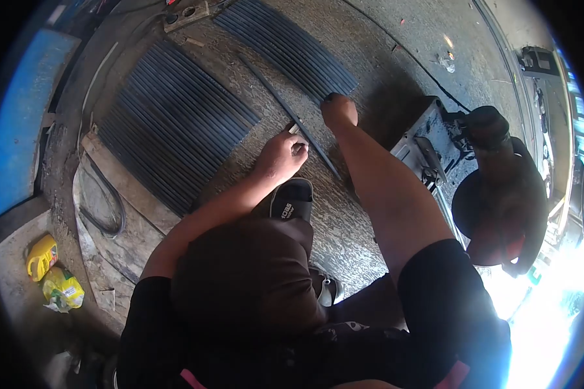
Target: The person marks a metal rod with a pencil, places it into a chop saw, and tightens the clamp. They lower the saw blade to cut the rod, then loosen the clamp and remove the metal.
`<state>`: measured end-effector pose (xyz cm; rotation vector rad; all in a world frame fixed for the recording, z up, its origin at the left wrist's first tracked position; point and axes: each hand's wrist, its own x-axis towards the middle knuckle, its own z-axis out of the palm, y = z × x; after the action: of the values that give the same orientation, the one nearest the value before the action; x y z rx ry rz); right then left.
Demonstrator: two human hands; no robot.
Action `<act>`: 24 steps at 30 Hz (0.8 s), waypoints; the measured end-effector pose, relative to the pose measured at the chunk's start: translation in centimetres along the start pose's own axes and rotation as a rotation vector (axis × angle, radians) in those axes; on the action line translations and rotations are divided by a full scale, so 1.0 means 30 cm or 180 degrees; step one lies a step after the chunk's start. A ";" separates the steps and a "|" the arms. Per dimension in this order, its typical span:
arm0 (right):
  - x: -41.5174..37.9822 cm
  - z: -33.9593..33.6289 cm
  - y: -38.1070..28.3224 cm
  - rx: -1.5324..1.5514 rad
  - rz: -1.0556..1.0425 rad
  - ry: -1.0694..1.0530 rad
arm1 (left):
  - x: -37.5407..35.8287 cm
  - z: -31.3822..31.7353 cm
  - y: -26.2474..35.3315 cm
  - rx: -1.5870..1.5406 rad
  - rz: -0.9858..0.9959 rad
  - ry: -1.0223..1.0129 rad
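One concrete floor (370,227), rough and gritty, takes up most of the view. On the left there's one big flat blue panel (26,123). Then two batches of long dark bars, straight and metallic-looking, laid side by side like slats: the wide batch (175,123) and the narrower batch (285,45). Packed too tight for me to count each bar, sorry. One bulky machine (499,214) with dark rounded parts sits over on the right. One loose bar (279,100), slim and straight, lies at a slant in the gap between the batches. Two yellow packages (42,257) are down at the lower left, one jug-shaped, one crinkly like plastic.

Two hands: the left hand (282,155) has its fingers curled just beside the loose bar, with one small pale piece (294,128) at the fingers, can't tell if it's gripped. The right hand (339,113) is balled up across the loose bar from it, by the narrower batch's near corner, something dark at its fingers, can't tell what or whether it's held
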<state>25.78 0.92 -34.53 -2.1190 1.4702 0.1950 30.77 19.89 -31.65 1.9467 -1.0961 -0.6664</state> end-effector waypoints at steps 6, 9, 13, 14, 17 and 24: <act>0.032 0.048 0.026 -0.0207 0.0085 0.0096 | 0.006 -0.002 -0.005 -0.0072 0.0104 0.0165; 0.023 0.030 0.014 -0.0216 0.0000 0.0118 | -0.013 -0.006 -0.017 -0.0028 0.0089 0.0099; 0.035 0.011 0.001 -0.0317 -0.0003 0.0020 | -0.017 -0.030 -0.017 -0.0018 -0.0078 0.0177; 0.030 -0.003 0.003 -0.0311 -0.0015 -0.0051 | -0.017 -0.030 -0.014 -0.0086 -0.0115 0.0192; 0.048 -0.031 0.001 -0.0277 0.0067 0.0042 | -0.016 -0.024 -0.021 -0.0155 -0.0106 0.0204; 0.082 -0.018 0.035 -0.0523 0.0088 0.0047 | -0.020 -0.037 -0.009 -0.0215 -0.0151 0.0222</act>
<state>25.69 -1.64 -35.49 -2.2342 1.5394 0.3211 31.41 20.92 -31.22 1.9285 -0.9755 -0.6482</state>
